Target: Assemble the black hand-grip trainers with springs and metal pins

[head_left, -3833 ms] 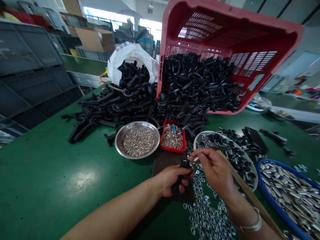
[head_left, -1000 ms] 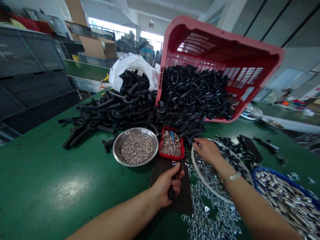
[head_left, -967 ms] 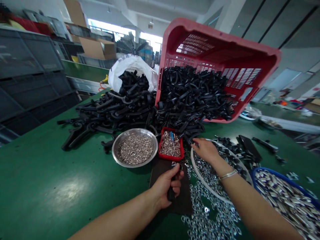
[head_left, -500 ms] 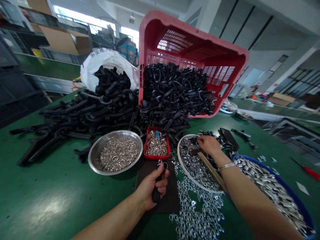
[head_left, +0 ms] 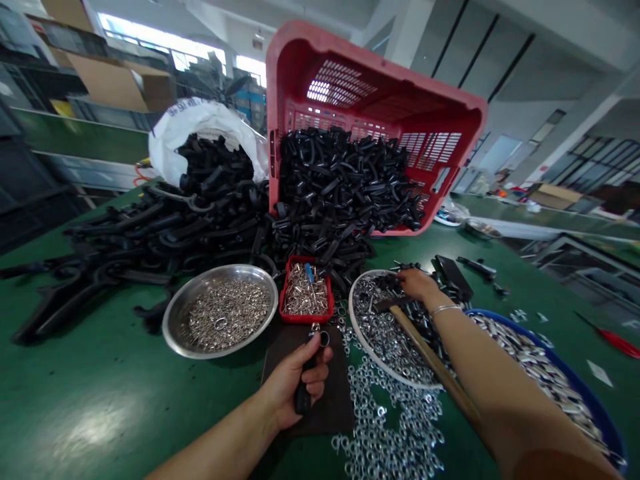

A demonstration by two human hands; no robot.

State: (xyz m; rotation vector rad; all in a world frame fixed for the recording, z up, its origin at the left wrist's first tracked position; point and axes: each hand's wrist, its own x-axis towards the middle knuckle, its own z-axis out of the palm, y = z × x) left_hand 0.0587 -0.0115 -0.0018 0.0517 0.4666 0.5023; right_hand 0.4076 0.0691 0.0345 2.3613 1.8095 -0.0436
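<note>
My left hand (head_left: pixel 297 383) is closed around a black plastic handle (head_left: pixel 302 399). A metal fitting and a small metal ring (head_left: pixel 325 339) show at the handle's upper end, above my thumb. My right hand (head_left: pixel 419 285) reaches over the far right rim of a white basin (head_left: pixel 352 313) of small shiny metal parts. Its fingers are pinched together by dark pieces there; what they hold is too small to make out. A hammer (head_left: pixel 420 343) with a wooden handle lies across the basin, partly under my right forearm. Beneath my left hand is a dark mat (head_left: pixel 333 407).
A steel bowl (head_left: pixel 173 333) of small metal pins and a red tray (head_left: pixel 285 313) of rivet-like pieces stand left of the basin. Loose metal rings (head_left: pixel 390 427) cover the near table. Behind, black parts spill from a red crate (head_left: pixel 273 120). A blue basin (head_left: pixel 607 427) sits right.
The whole view has shifted slightly, moving the scene left. My right hand has moved a little right and away, toward the basin's far rim. My left hand still grips the black handle.
</note>
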